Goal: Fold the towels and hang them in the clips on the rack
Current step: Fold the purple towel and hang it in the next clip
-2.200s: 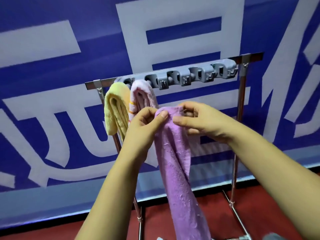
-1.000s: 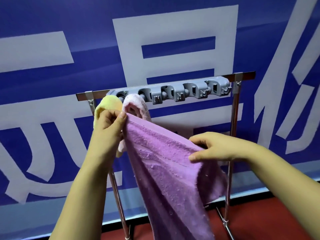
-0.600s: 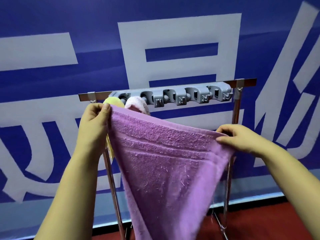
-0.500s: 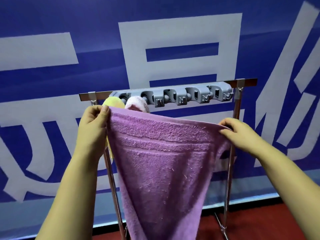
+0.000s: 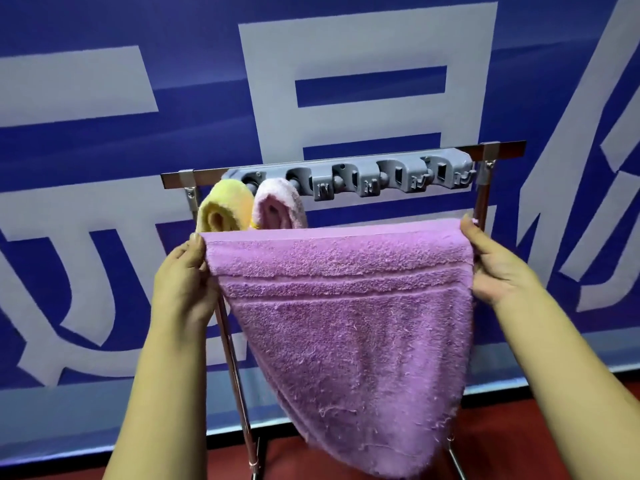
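A purple towel (image 5: 349,327) hangs stretched wide in front of the metal rack (image 5: 498,151). My left hand (image 5: 183,278) pinches its upper left corner and my right hand (image 5: 495,261) holds its upper right corner, so the top edge runs taut and nearly level. Its lower part narrows to a point near the floor. Behind it, a folded yellow towel (image 5: 225,206) and a folded pink towel (image 5: 278,204) hang from the leftmost clips of the grey clip strip (image 5: 381,178). The strip's other clips to the right hold nothing.
A blue banner with large white characters (image 5: 363,46) fills the background right behind the rack. The rack's chrome legs (image 5: 239,386) stand on a dark red floor (image 5: 519,431). The right leg is partly hidden by the towel and my right hand.
The towel went from a narrow bunched strip held in both hands to spread wide. My hands moved apart to its two upper corners, and the top edge rose level and taut.
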